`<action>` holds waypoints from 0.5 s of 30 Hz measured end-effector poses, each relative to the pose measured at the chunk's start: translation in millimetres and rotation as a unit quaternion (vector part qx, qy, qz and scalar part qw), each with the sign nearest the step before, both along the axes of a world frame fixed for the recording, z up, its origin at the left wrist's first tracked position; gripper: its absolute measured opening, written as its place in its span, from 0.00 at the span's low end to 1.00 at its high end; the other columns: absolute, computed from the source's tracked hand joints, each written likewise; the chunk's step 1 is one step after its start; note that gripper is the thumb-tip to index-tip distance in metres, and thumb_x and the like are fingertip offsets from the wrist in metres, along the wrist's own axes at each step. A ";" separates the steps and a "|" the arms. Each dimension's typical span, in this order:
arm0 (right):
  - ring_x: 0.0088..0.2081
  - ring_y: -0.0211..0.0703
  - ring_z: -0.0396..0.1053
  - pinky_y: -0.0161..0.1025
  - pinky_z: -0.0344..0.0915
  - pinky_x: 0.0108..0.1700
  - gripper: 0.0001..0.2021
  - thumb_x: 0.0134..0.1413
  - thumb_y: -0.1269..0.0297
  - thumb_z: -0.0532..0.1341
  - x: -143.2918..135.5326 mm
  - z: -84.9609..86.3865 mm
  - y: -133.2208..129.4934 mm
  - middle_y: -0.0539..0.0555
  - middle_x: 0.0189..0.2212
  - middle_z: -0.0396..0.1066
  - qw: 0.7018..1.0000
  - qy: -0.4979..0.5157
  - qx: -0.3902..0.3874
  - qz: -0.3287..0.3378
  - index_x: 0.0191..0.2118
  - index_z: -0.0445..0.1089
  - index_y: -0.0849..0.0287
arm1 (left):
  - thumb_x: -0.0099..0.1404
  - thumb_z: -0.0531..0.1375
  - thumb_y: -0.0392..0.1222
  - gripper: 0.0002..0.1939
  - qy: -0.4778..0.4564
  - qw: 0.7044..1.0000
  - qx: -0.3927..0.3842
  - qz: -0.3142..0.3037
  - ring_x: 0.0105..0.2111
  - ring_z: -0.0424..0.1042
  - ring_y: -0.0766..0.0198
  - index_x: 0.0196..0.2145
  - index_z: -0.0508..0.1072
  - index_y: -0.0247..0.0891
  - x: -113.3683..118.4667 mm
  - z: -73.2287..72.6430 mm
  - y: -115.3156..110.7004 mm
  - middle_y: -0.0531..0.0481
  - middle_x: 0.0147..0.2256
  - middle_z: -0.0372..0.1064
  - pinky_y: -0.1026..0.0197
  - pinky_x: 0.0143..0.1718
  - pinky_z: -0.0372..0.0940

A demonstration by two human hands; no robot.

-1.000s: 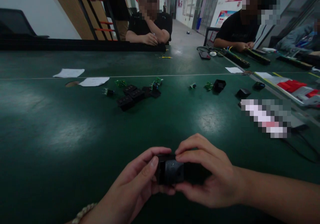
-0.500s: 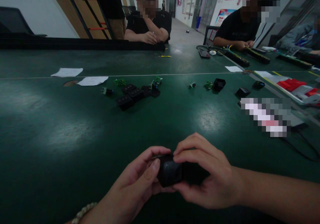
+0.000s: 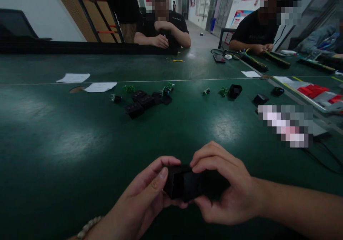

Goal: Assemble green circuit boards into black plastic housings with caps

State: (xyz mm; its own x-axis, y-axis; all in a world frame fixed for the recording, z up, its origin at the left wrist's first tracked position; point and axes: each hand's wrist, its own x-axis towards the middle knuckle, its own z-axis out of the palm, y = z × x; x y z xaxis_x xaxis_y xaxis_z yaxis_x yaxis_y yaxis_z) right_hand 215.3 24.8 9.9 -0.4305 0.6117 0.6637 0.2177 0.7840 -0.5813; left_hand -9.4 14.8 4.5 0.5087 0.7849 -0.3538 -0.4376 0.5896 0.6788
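Note:
Low in the middle of the view, a small black plastic case (image 3: 173, 183) sits in my left hand (image 3: 144, 188), thumb on its near face and fingers behind. My right hand (image 3: 227, 184) pinches a black casing piece (image 3: 193, 185) at the case's right side, fingertips on top and thumb below. The two pieces touch and look partly slid apart, with a dark edge between them. Their inside is too dark to make out. A beaded bracelet (image 3: 89, 226) circles my left wrist.
Beyond my hands on the green table (image 3: 80, 183) lie several black cases (image 3: 135, 108), green circuit boards (image 3: 129, 89) and an open black housing (image 3: 235, 91). Paper sheets (image 3: 100, 86) lie at left, a blurred-out device (image 3: 285, 125) at right. People sit across the table.
My right hand has shifted slightly right with its piece, and the casing now shows two parts offset from each other. Across the table, a seated person's raised arm has lowered.

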 end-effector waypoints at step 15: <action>0.32 0.47 0.72 0.49 0.74 0.40 0.10 0.52 0.69 0.66 70.7 -24.1 145.6 0.55 0.34 0.74 0.930 -0.124 -0.068 -0.341 0.42 0.73 0.59 | 0.68 0.69 0.51 0.15 -0.017 1.000 0.010 -0.019 0.33 0.84 0.52 0.47 0.77 0.39 2.7 -15.9 0.0 0.41 0.38 0.83 0.57 0.32 0.71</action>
